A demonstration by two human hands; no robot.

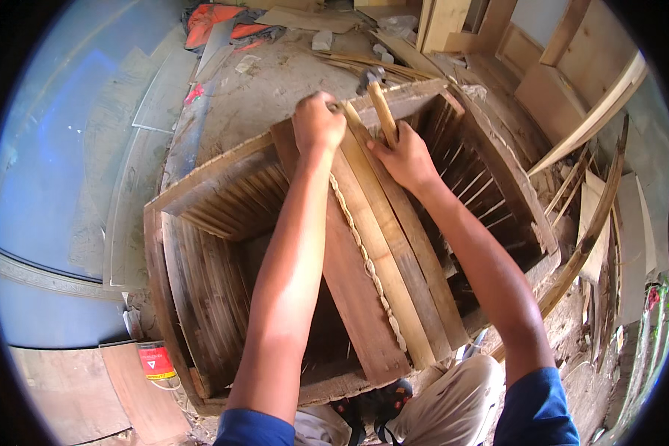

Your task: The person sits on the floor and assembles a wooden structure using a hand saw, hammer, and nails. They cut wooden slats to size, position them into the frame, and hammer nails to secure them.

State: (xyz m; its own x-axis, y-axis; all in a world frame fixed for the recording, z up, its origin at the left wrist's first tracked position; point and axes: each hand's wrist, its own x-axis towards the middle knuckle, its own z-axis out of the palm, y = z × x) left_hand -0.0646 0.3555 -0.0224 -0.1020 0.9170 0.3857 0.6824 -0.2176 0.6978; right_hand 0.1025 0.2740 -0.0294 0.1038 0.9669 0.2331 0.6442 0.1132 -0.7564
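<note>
A large wooden crate [154, 245] with slatted sides stands in front of me, open at the top. Across its middle lie several planks side by side: a wide reddish-brown plank [360, 312] and narrower pale planks [394, 253]. Along the brown plank runs a pale, twisted strand [364, 256] like a cord or bead of glue. My left hand [320, 123] is closed at the far end of the planks; whatever is in its fingers is hidden. My right hand [409, 156] grips a hammer [381, 108] by its wooden handle, its metal head pointing away from me.
A red can [156, 362] stands left of the crate, near loose boards [67, 390]. Blue metal sheeting [59, 163] fills the left side. Wood panels and long strips [595, 215] lean at the right. Orange and dark cloth [212, 26] lies at the far left.
</note>
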